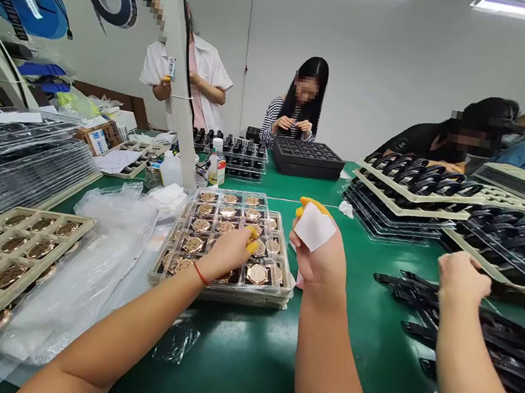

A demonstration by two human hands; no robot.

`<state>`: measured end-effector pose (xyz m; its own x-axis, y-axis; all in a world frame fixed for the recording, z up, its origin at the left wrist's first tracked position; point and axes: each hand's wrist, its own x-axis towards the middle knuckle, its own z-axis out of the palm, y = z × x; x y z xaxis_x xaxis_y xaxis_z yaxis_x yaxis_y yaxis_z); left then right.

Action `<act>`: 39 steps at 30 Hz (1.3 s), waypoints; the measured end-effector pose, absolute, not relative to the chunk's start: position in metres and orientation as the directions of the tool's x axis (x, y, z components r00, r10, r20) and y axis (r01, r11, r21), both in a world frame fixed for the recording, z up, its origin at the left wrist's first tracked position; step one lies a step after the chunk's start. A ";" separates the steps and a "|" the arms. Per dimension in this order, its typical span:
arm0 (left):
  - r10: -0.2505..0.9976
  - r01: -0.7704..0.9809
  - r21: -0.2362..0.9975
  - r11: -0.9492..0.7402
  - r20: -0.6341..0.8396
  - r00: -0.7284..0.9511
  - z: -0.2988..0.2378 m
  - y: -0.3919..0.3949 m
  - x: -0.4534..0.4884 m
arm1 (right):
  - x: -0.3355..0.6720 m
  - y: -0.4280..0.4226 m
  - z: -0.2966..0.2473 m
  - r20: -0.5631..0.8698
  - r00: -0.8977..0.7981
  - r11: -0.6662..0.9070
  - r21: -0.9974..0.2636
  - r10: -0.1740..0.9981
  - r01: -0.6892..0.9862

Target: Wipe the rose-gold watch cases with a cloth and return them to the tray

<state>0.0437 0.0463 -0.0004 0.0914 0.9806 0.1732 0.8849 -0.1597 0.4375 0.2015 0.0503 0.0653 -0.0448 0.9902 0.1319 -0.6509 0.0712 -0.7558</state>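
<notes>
My left hand [229, 251], with yellow finger cots and a red string at the wrist, reaches over a clear plastic tray [185, 222] of round rose-gold watch cases [257, 274]. Its fingers are curled down among the cases; whatever lies between the fingertips is hidden. This tray rests on a stack of beige trays [245, 296]. Just right of the stack my right hand [321, 254] is raised, closed round a white wiping cloth [315, 227]. Yellow finger cots show behind the cloth.
Left are another beige tray [3, 256] of watch cases, plastic bags [66, 297] and stacked clear trays [9, 159]. A white post [183, 67] rises behind. At right, a co-worker's arm [473, 355] extends over black straps [485, 344]. Strap trays [414, 186] stand beyond; other people work opposite.
</notes>
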 end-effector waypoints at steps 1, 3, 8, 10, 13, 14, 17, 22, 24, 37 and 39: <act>0.980 0.906 0.390 -0.162 0.173 0.101 0.001 0.042 0.048 | 0.202 0.051 0.065 0.137 -0.049 0.072 -0.755 0.989 -0.652; 0.976 0.939 0.299 -0.167 0.187 0.114 0.003 0.030 0.055 | 0.203 0.054 0.063 0.148 -0.085 0.060 -0.766 0.985 -0.640; 0.970 0.959 0.180 -0.221 0.147 0.196 0.002 0.000 0.066 | 0.199 0.064 0.058 0.188 -0.082 0.108 -0.813 0.979 -0.573; 0.968 0.956 0.171 -0.239 0.117 0.221 0.000 -0.004 0.068 | 0.196 0.063 0.058 0.191 -0.056 0.125 -0.809 0.980 -0.575; 0.960 0.943 0.193 -0.272 0.115 0.254 -0.002 0.001 0.066 | 0.195 0.059 0.058 0.187 -0.066 0.118 -0.818 0.980 -0.563; 0.956 0.934 0.213 -0.288 0.116 0.268 -0.001 0.003 0.064 | 0.197 0.057 0.056 0.188 -0.069 0.122 -0.833 0.980 -0.539; 0.945 0.897 0.298 -0.326 0.122 0.303 0.001 0.005 0.054 | 0.206 0.048 0.044 0.200 -0.035 0.169 -0.899 0.979 -0.404; 0.929 0.829 0.425 -0.364 0.227 0.291 -0.001 -0.035 0.041 | 0.211 0.011 0.007 0.321 -0.160 0.322 -0.946 0.933 -0.019; 0.933 0.757 0.545 -0.360 0.195 0.302 -0.010 -0.057 0.037 | 0.205 -0.009 -0.008 0.443 -0.282 0.482 -0.873 0.851 0.082; 0.956 0.531 0.837 -0.131 -0.035 0.291 -0.094 -0.091 0.002 | 0.158 -0.038 -0.113 -0.004 -0.445 0.026 -0.998 0.895 0.060; 0.951 0.625 0.751 -0.214 0.014 0.309 -0.091 -0.091 -0.001 | 0.159 -0.033 -0.112 -0.052 -0.464 -0.035 -0.998 0.884 0.045</act>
